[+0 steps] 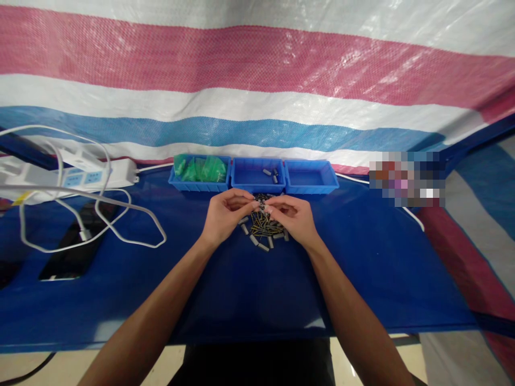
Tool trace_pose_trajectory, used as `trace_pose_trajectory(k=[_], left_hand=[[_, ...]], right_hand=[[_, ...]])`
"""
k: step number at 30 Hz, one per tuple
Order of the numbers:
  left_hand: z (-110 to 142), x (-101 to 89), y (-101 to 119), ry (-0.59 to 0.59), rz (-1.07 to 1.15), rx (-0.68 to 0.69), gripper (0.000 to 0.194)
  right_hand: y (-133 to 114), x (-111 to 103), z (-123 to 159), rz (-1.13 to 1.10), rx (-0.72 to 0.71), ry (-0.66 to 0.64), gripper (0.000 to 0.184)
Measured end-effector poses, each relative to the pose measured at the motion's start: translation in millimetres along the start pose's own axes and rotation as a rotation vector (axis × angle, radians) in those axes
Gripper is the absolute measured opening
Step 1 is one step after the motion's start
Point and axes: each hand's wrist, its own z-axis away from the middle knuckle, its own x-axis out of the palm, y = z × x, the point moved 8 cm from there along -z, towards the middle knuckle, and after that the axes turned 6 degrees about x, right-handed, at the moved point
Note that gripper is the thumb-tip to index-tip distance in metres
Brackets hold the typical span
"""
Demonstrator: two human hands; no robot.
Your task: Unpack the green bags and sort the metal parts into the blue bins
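Observation:
My left hand (227,214) and my right hand (294,217) meet above a small pile, thumbs and fingers pinched close together. Whatever small pieces sit between the fingertips are too little to make out. Beneath and in front of the fingers lies a heap of thin brass-coloured and dark screws (263,226). Short grey cylindrical pieces (263,247) are scattered around its edge. Just behind the hands, the middle blue bin (257,187) holds a few similar grey pieces (266,172).
The left blue bin (201,187) contains a green plastic bag (205,170); a right blue bin (311,188) adjoins the middle one. On the left are a white power strip (120,174), looped white cables (156,225) and a black phone (76,252). A striped sheet (257,59) hangs behind the blue table (257,300).

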Motion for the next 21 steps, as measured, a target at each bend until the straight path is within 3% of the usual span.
trace_pose_trajectory(k=[6,9,12,15,18,21], left_hand=[[-3,6.0,14,-0.059,-0.182,0.121,0.030],[-17,7.5,38,-0.133,-0.499,0.252,0.021],[-31,21.1,50,-0.376,-0.708,0.315,0.016],[-40,31.2,49,-0.525,-0.828,0.328,0.016],[-42,39.5,40,-0.577,-0.942,0.331,0.023],[-38,47.9,31,-0.612,-1.072,0.358,0.031]], right_hand=[[3,-5,-3,-0.072,0.062,0.020,0.029],[2,-25,-5,-0.042,0.009,0.180,0.028],[-3,-55,-2,0.014,-0.097,0.433,0.028],[-6,-72,1,0.069,-0.163,0.558,0.032],[-5,-76,0,0.102,-0.152,0.549,0.038],[-3,-74,-1,0.104,-0.133,0.532,0.032]])
